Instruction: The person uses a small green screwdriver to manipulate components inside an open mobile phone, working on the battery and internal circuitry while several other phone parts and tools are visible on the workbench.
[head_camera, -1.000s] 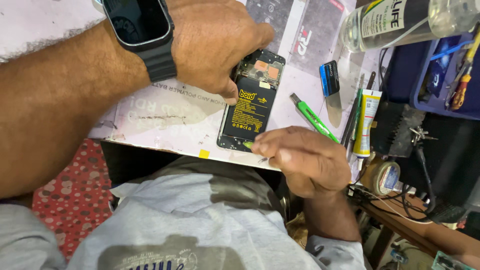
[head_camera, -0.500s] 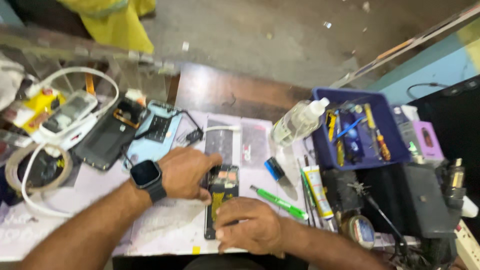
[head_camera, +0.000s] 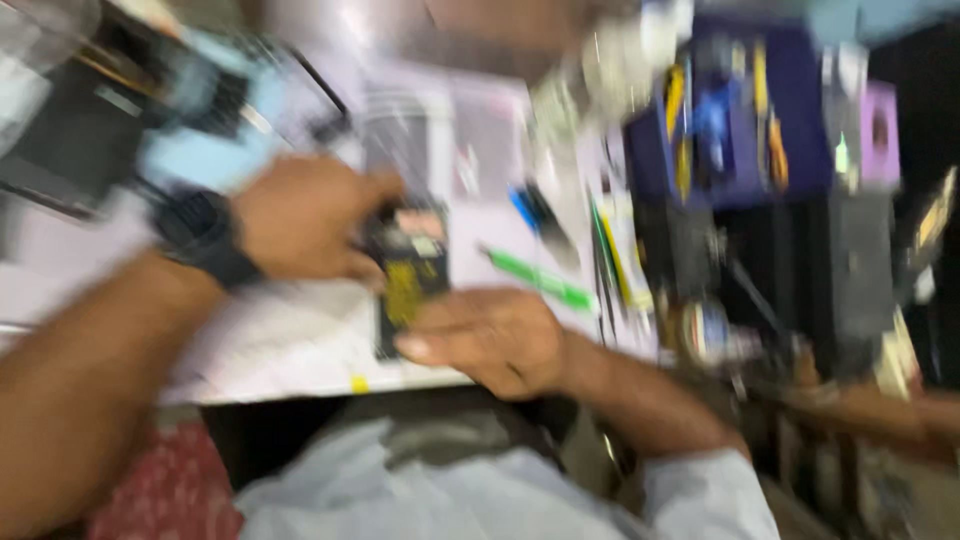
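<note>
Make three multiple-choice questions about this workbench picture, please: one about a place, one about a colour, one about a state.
1. Where is the opened phone?
A. on the white mat between the two hands
B. inside the blue tray
C. on the floor

2. What colour is the pen-shaped tool lying to the right of the phone?
A. red
B. green
C. white

3. What is the state of the phone?
A. closed, with its screen lit
B. wrapped in a bag
C. back cover off, battery showing

Answers: 1 A, the left hand rests at the phone's upper edge and the right hand at its lower edge, on the white mat. 2 B, its blurred body is bright green. 3 C, a dark battery with a yellow label shows in the open body.
</note>
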